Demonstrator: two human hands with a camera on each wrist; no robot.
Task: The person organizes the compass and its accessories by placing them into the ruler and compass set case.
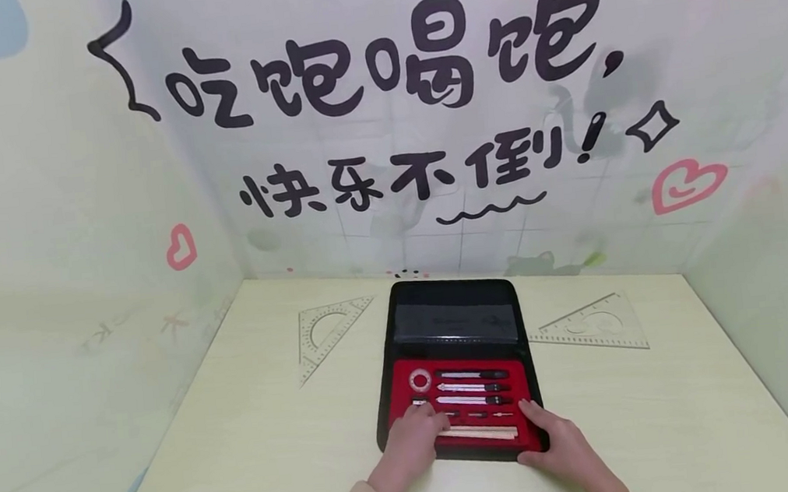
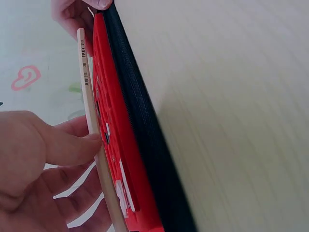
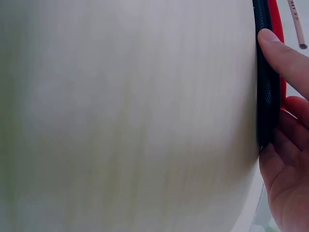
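A zippered drawing-instrument case (image 1: 386, 333) lies unfolded on the table, its red tray (image 1: 419, 366) nearer the person. Between thumb and fingers, my left hand (image 1: 411, 441) pinches a plain wooden pencil (image 2: 86, 92), marked FREY 2B, which is raised a little off the tray. Two light wooden pencil lengths (image 1: 484, 431) show along the tray's near side. My right hand (image 1: 567, 450) grips the near right corner of the case, thumb on its front edge (image 3: 268, 36). Compasses (image 1: 473, 387), small parts and a clear ring (image 1: 421, 380) sit in the tray's slots.
Clear set squares lie on the table: one with a protractor cut-out (image 1: 327, 330) left of the case, another (image 1: 601, 325) to its right. The lid side holds a dark pouch (image 1: 455, 323). Printed walls (image 1: 393, 238) stand behind and at both sides.
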